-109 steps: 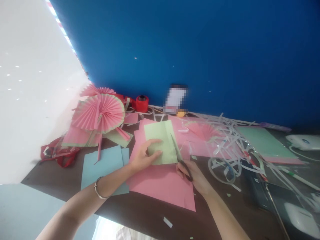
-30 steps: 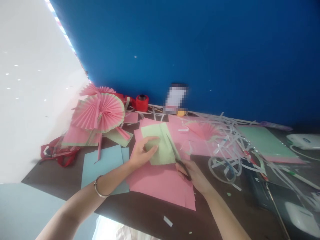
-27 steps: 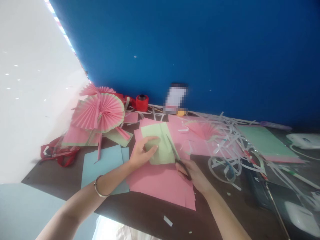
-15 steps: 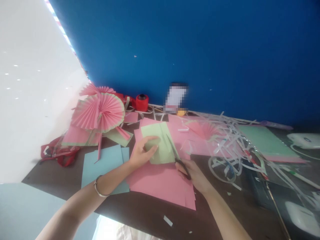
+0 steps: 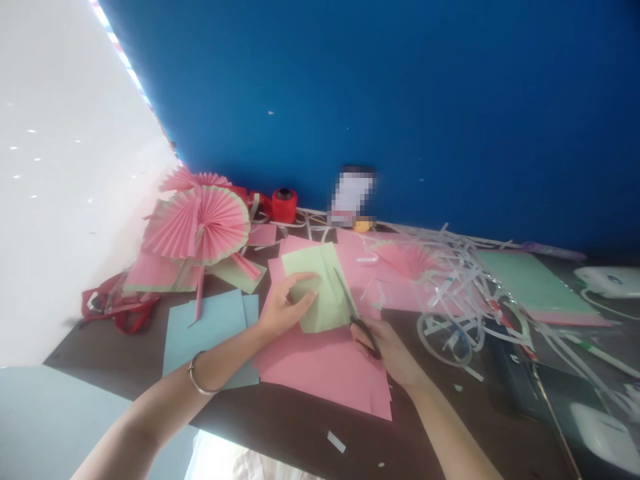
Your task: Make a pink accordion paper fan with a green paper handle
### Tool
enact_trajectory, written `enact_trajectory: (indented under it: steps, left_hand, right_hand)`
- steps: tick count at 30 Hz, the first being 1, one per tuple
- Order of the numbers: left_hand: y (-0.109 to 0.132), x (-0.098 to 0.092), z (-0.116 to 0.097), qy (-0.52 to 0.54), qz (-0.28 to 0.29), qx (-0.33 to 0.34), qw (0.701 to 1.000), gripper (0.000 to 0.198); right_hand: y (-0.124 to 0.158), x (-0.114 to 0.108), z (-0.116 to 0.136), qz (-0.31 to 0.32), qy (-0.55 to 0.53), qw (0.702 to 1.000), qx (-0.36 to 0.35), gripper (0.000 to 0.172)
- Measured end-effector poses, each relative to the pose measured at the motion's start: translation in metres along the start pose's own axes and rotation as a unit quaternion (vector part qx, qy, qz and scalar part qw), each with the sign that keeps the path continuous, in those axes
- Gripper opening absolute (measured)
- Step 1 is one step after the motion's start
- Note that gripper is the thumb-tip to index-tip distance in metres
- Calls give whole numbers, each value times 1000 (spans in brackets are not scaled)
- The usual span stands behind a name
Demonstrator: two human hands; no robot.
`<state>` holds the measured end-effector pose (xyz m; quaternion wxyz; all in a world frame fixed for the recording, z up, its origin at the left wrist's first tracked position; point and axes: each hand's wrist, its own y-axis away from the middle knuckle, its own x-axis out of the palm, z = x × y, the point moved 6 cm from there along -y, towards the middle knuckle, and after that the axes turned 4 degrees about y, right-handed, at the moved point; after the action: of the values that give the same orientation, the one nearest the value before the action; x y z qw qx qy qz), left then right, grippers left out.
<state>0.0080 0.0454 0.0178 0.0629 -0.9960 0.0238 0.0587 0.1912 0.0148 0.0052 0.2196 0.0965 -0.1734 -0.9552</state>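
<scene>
My left hand (image 5: 285, 305) pinches the left part of a light green sheet of paper (image 5: 320, 290), thumb on top and fingers curled under it. My right hand (image 5: 387, 350) is closed round the dark handles of a pair of scissors (image 5: 351, 309). The blades point up and away along the right edge of the green sheet. Both hands hover over pink sheets (image 5: 325, 367) lying on the dark table (image 5: 300, 433). A metal bangle sits on my left wrist.
Pale blue sheets (image 5: 205, 330) lie to the left. Pleated pink paper fans (image 5: 197, 223) and a red ribbon spool (image 5: 284, 205) stand at the back left. A heap of white paper strips (image 5: 450, 280), green-and-pink sheets (image 5: 530, 287) and white devices (image 5: 607, 283) fill the right side.
Since 3.6 s ago the green sheet has turned and shifted left in my left hand, and the scissors have moved up its right edge. Over the last second almost nothing has moved.
</scene>
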Motion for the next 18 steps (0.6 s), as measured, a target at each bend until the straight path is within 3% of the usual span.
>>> enact_trajectory:
  steps: [18]
  left_hand:
    - [1,1,-7,2,-24,21,999,28]
  right_hand:
    - [0,3,0,0,-21,1000,8,44]
